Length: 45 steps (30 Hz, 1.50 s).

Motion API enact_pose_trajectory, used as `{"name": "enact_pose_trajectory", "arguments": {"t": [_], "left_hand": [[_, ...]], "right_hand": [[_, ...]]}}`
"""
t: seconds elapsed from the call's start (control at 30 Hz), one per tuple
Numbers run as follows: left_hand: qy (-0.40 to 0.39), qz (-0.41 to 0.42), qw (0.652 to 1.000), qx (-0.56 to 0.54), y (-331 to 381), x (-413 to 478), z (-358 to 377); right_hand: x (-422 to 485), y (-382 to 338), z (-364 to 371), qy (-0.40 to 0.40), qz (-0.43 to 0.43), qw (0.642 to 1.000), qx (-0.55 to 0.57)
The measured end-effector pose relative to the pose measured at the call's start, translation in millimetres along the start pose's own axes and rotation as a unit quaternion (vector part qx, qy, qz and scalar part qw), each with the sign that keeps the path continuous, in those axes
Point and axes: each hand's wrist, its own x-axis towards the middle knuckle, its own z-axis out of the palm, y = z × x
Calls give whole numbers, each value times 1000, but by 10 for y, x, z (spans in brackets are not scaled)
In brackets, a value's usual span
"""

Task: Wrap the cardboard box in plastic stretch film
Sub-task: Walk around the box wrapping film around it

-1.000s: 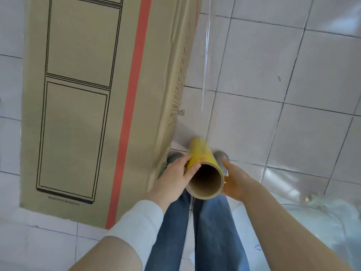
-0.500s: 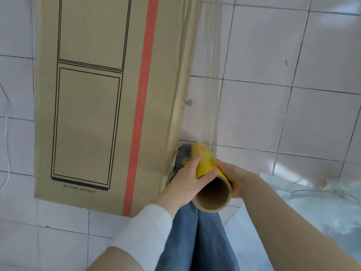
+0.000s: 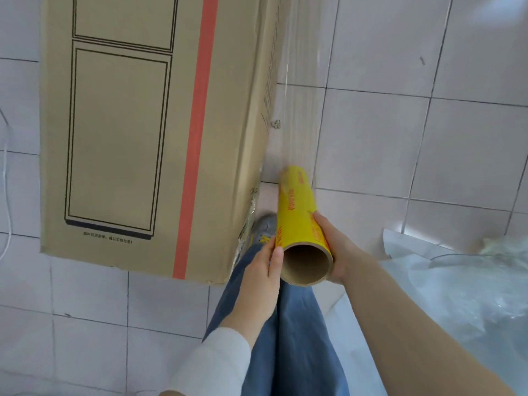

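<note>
Head view. The person stands close against a tall brown cardboard box (image 3: 128, 138) with an orange-red stripe and black printed panels. Both hands carry a yellow roll of clear plastic stretch film (image 3: 297, 212) just beside the box's right face, near its lower corner.

Over the last second the roll has moved out from the box and tipped away from the person. The sheet of film (image 3: 300, 81), seen edge-on as a thin line a second ago, now shows as a broad clear band running up along that right face. The left hand (image 3: 257, 281) had its thumb over the top of the roll; the thumb now lies against the tube's open rim. Its fingers are mostly hidden, so I cannot tell how firm that grip is. The right hand (image 3: 340, 247) grasps the roll from the right, fingers curled round it.

My reading: film is being paid out under tension. This side is not yet fully covered, and the front face looks bare.

The box stands on a white tiled floor (image 3: 428, 152). Crumpled clear plastic (image 3: 471, 295) lies at the right, a thin white cable (image 3: 7, 195) at the left, and a grey shoe (image 3: 264, 227) is beside the box corner.
</note>
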Motion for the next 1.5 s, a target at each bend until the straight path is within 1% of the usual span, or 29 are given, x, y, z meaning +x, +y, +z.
{"name": "enact_pose_trajectory", "arguments": {"t": [0.03,0.13,0.2,0.27,0.3,0.37,0.43,0.5,0.6,0.67,0.73,0.83,0.93,1.0,1.03,1.07,1.17,1.27,1.33,1.37,1.43,1.5], "left_hand": [[-10,0,1000,6,-56,-3,-18],[-60,-20,998,24,-113,51,-141],[-122,-14,992,37,-20,104,-217],[-181,7,977,111,77,183,-229],[-192,15,970,147,103,228,-228],[-183,28,963,198,105,306,-224],[-161,36,964,207,23,319,-239],[-117,38,978,167,-108,248,-261],[-44,39,995,86,-201,35,-221],[-29,14,999,32,-224,-102,-148],[-40,-9,999,7,-256,-178,-110],[-90,-4,994,54,-356,-150,-183],[-191,-17,978,80,-404,-113,-293],[-261,-18,959,114,-405,-97,-298],[-281,-16,951,128,-409,-100,-282],[-284,-15,950,130,-429,-97,-263],[-244,1,961,131,-528,-149,-236],[-174,-2,981,84,-690,-315,-220],[-133,-15,990,43,-798,-476,-137],[-125,-24,991,33,-854,-577,-72],[-124,-69,990,-6,-978,-776,45],[-126,-143,981,-43,-1125,-883,68]], "right_hand": [[48,21,2,1,3,1000,5],[69,94,11,19,22,998,-59],[6,142,80,29,23,995,-89],[62,196,98,55,4,991,-120],[108,219,92,57,-2,991,-118],[29,243,128,48,-5,994,-99],[68,280,53,48,-11,995,-87],[138,346,-7,39,-9,998,-39],[145,443,34,15,-25,1000,-3],[124,491,89,1,-27,1000,13],[122,541,110,-12,-26,999,23],[139,600,76,-13,-19,999,45],[168,735,50,-12,4,1000,23],[197,851,82,-9,4,1000,-6],[221,889,102,-3,-4,1000,-15],[243,911,112,1,-15,1000,-16],[345,978,38,6,-32,999,-4],[400,1116,-77,3,-40,999,-16],[419,1253,-123,-24,-38,999,-2],[416,1321,-115,-42,-34,998,16],[442,1445,-64,-64,-29,997,36],[490,1526,-25,-55,-30,997,44]]}}
